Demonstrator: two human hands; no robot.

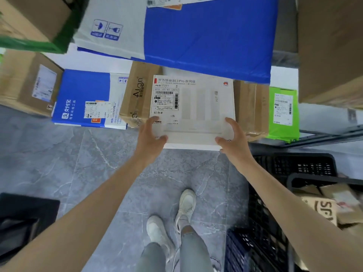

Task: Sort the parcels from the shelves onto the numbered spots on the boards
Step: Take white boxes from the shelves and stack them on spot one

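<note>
While left hand (152, 137) and right hand (234, 137) grip | white parcel (198, 107) label-up, longer crosswise

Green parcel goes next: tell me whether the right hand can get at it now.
Probably not yet: the right hand grips the white box. The green parcel itself lies uncovered nearby.

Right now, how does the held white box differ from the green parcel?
The white box is a rigid carton; the green parcel is a wrinkled bag. The left hand and right hand grip the white box; the green parcel lies untouched. Both carry printed labels.
</note>
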